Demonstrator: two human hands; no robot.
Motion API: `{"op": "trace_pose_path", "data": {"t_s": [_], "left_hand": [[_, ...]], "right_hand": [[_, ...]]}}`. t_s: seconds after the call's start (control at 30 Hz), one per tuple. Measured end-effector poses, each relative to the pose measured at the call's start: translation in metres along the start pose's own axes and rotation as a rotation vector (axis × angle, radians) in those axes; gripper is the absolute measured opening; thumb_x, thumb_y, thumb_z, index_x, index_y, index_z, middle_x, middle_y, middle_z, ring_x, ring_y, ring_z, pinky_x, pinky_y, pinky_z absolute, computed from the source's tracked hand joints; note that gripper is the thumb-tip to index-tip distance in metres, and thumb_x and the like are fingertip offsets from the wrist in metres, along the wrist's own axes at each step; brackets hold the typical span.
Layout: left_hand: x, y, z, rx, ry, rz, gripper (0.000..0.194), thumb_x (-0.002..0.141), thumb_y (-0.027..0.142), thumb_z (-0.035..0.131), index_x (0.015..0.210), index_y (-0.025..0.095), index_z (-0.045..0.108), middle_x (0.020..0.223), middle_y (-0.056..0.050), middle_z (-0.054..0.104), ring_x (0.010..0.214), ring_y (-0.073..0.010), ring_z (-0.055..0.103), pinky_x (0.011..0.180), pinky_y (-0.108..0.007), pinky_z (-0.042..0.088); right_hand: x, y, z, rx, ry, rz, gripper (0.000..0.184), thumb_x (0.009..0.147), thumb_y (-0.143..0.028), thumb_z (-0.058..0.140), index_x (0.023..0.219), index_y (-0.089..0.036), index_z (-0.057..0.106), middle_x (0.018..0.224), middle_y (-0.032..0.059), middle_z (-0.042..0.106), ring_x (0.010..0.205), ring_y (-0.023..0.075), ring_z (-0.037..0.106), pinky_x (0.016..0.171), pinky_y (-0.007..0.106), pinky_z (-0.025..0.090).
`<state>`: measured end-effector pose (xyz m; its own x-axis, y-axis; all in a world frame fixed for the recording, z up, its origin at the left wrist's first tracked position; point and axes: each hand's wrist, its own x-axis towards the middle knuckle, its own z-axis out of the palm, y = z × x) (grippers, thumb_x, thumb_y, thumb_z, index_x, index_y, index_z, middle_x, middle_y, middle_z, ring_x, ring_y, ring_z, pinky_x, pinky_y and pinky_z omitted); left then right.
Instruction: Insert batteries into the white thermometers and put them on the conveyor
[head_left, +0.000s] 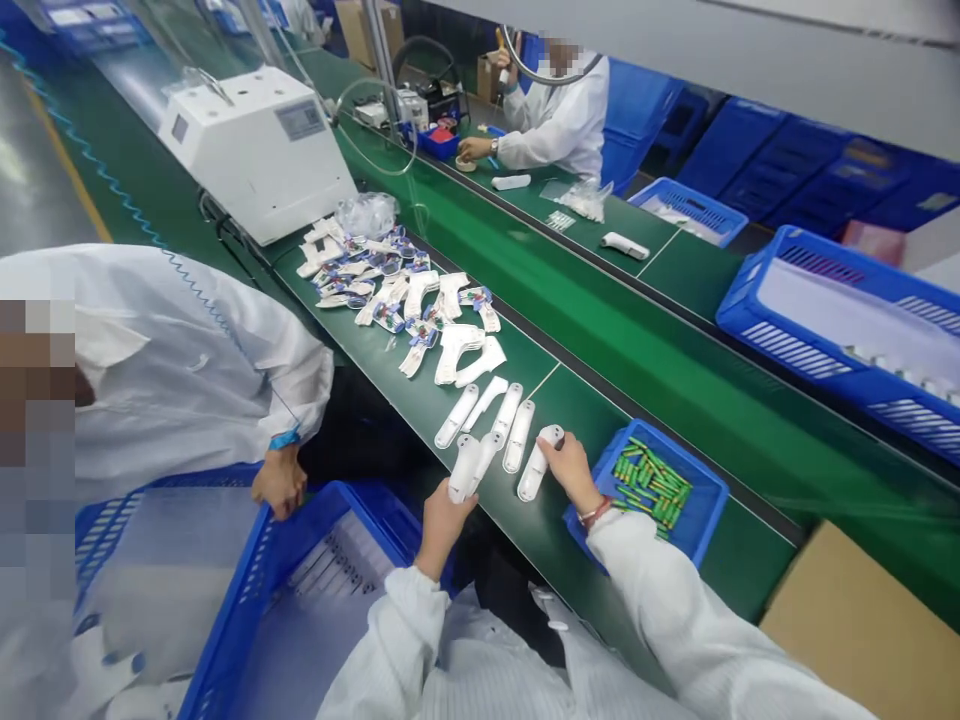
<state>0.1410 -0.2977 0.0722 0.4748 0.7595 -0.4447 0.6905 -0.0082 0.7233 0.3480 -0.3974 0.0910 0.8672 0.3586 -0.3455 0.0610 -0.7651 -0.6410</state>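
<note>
1. Seven elongated white plastic housing shells (508,412) are laid on the green conveyor belt (739,570). Their surfaces are seen as smooth and unmarked, although fine detail cannot be confirmed at this resolution.
2. Two wider, curved white shells (459,352) are placed just beyond the row. A heap of white parts with blue markings (375,285) lies further along the belt, and its pieces cannot be counted. One blue tray (709,490) is seen beside the belt, filled with green cylindrical cells (651,487) too numerous to count.
3. The left hand (442,530) is closed around one shell (465,468), which is gripped at its near end, with the shell's far end projecting beyond the hand.
4. The right hand (574,472) is seen with its fingers (553,450) pressed together over the far end of another shell (534,478). A red band (596,513) is worn at that wrist.
5. The other shells lie directly ahead of both hands, and the tray is just beside the right hand.
6. Two co-workers in white coats are seen: one (187,380) to the left, and one (555,120) further along the belt.
</note>
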Motion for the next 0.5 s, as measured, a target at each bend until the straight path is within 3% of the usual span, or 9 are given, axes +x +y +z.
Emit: {"op": "trace_pose_path", "data": {"t_s": [0.17, 0.37, 0.5], "left_hand": [[0.007, 0.014, 0.022, 0.003, -0.019, 0.008, 0.028, 0.068, 0.027, 0.064, 0.093, 0.015, 0.062, 0.081, -0.005, 0.067, 0.075, -0.0185, 0.061, 0.064, -0.026, 0.043], [0.003, 0.025, 0.019, -0.043, -0.020, 0.040, 0.030, 0.068, 0.026, 0.065, 0.096, 0.016, 0.064, 0.087, -0.004, 0.068, 0.079, -0.0180, 0.061, 0.068, -0.025, 0.045], [-0.006, 0.034, 0.016, -0.104, 0.010, 0.055, 0.034, 0.067, 0.032, 0.066, 0.096, 0.015, 0.063, 0.086, -0.005, 0.068, 0.079, -0.0196, 0.061, 0.068, -0.028, 0.045]], "right_hand": [[0.015, 0.011, 0.004, -0.081, 0.033, 0.022, 0.025, 0.071, -0.032, 0.059, 0.086, -0.012, 0.058, 0.091, 0.0179, 0.062, 0.099, 0.0314, 0.054, 0.085, 0.038, 0.041], [0.023, 0.007, 0.010, -0.043, 0.048, 0.011, 0.038, 0.069, -0.032, 0.061, 0.100, -0.010, 0.054, 0.101, 0.0188, 0.058, 0.099, 0.0300, 0.055, 0.087, 0.039, 0.042], [0.004, 0.000, 0.003, 0.030, 0.091, -0.038, 0.047, 0.071, -0.038, 0.060, 0.107, -0.010, 0.050, 0.109, 0.0195, 0.054, 0.097, 0.0279, 0.056, 0.086, 0.042, 0.044]]}}
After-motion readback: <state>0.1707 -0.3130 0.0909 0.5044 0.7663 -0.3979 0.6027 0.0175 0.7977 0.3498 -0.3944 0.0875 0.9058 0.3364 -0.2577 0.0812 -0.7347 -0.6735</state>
